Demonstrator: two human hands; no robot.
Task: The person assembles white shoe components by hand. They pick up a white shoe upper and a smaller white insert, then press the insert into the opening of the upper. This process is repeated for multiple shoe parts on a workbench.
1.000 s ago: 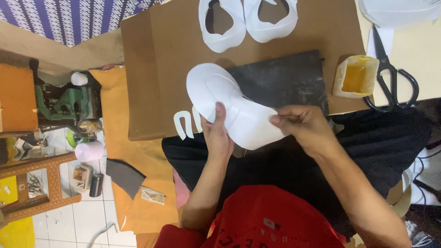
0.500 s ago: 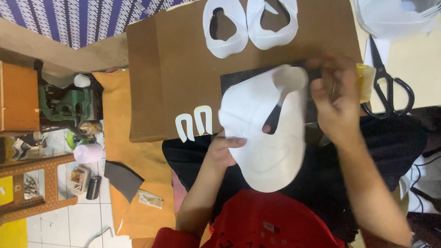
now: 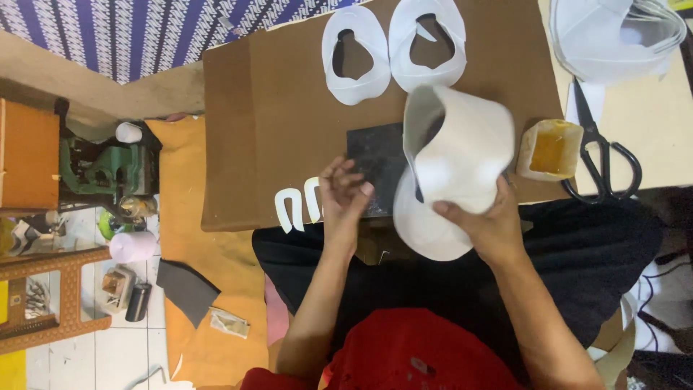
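Observation:
My right hand (image 3: 485, 225) grips a large white cut-out sheet (image 3: 453, 166), a soft shoe-upper shape that curls up over the dark slab (image 3: 374, 165) on the brown cardboard work board (image 3: 274, 123). My left hand (image 3: 342, 195) hovers beside it with fingers spread and nothing in it, close to two small white U-shaped pieces (image 3: 297, 206) at the board's near edge. Two white oval pieces with holes (image 3: 393, 47) lie at the far side of the board.
A small tub of yellow glue (image 3: 550, 149) and black scissors (image 3: 600, 152) lie to the right. A stack of white pieces (image 3: 617, 36) sits at top right. On the left stand a green machine (image 3: 108, 170), an orange box (image 3: 29, 155) and a wooden stool (image 3: 50, 296).
The white sheet has been lifted and turned from flat on my lap to curled up over the slab. My left hand has let go of it and now hangs free.

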